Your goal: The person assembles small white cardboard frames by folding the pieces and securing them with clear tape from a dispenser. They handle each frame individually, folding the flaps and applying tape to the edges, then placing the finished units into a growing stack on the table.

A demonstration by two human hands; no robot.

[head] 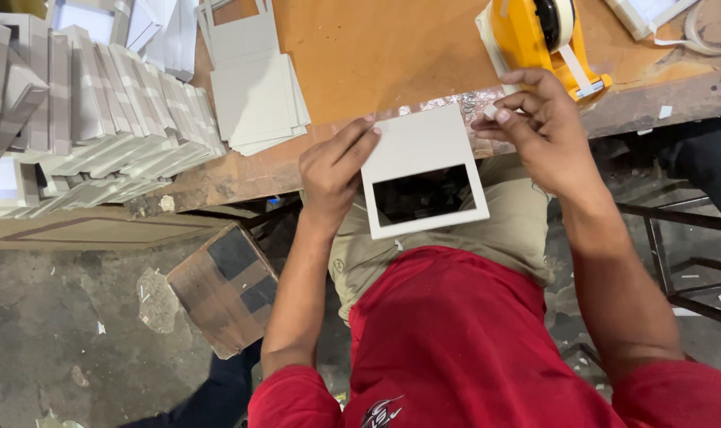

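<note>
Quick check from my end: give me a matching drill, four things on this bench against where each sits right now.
1. white window card
2. yellow tape dispenser
3. flat white card stack
4. folded grey boxes

a. far left of the bench
b. between left hand and right hand, at the bench edge
c. beyond the right hand
d. beyond the left hand, mid-bench

Pairs: 1-b, 2-c, 3-d, 4-a

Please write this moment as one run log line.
left hand: holds white window card | right hand: near yellow tape dispenser
</note>
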